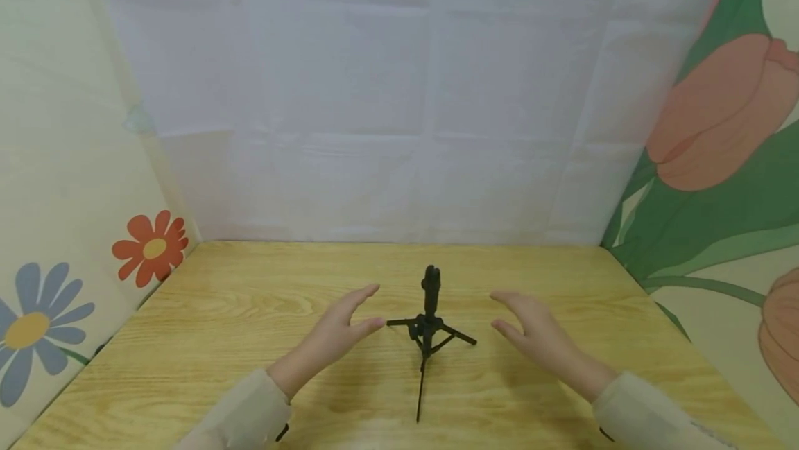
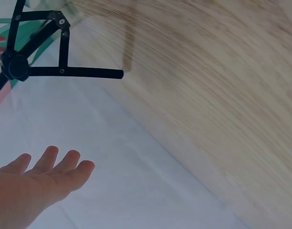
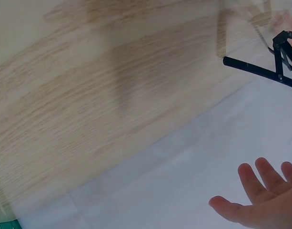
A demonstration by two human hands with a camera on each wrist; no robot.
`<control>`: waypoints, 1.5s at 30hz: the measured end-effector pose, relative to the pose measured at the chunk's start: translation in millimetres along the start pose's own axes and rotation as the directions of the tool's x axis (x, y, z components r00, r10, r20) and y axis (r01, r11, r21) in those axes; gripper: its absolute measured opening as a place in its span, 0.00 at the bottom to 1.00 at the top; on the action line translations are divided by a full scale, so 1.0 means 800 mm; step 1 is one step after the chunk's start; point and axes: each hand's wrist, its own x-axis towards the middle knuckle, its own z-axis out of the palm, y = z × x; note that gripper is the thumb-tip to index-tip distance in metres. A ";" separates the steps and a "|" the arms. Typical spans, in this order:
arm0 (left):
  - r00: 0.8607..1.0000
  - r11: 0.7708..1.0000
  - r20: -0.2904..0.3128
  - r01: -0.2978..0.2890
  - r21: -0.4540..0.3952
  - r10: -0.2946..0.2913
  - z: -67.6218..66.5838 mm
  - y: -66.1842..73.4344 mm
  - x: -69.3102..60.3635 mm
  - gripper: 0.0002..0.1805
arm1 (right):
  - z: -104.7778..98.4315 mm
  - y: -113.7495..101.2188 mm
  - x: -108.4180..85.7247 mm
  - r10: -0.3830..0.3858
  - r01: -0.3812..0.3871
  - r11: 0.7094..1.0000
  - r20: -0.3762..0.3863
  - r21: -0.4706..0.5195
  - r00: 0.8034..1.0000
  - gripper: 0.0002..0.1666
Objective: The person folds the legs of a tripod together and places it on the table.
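Observation:
A black tripod stand stands upright on the table with its three legs spread. The left hand is raised just left of it, thumb and fingers apart, holding nothing. On the other side, a wider gap from the stand, the right hand has its fingers parted and nothing in them. In the left wrist view, the stand's legs show above the spread left hand. The right wrist view has one leg above the right hand. Neither hand touches the stand.
The wood-grain table reaches back to a creased white sheet. Cloth with red and blue flowers hangs at the left. Cloth with large pink tulips and green leaves hangs at the right.

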 end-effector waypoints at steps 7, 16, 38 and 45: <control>1.000 1.000 -0.008 -0.018 -0.022 0.018 0.008 0.007 0.002 0.33 | 0.006 -0.007 -0.001 0.036 -0.037 0.998 0.030 0.044 0.999 0.25; 0.999 0.998 0.012 -0.028 -0.060 0.029 0.014 0.015 0.003 0.33 | 0.011 -0.019 -0.001 0.080 -0.090 0.989 0.088 0.117 0.993 0.25; 0.997 0.985 0.057 -0.032 -0.168 0.042 0.024 0.034 0.013 0.36 | 0.024 -0.027 0.003 0.078 -0.123 0.932 0.141 0.341 0.987 0.25; 0.997 0.983 0.062 -0.038 -0.180 0.050 0.025 0.039 0.014 0.35 | 0.028 -0.030 0.004 0.158 -0.221 0.890 0.185 0.400 0.970 0.25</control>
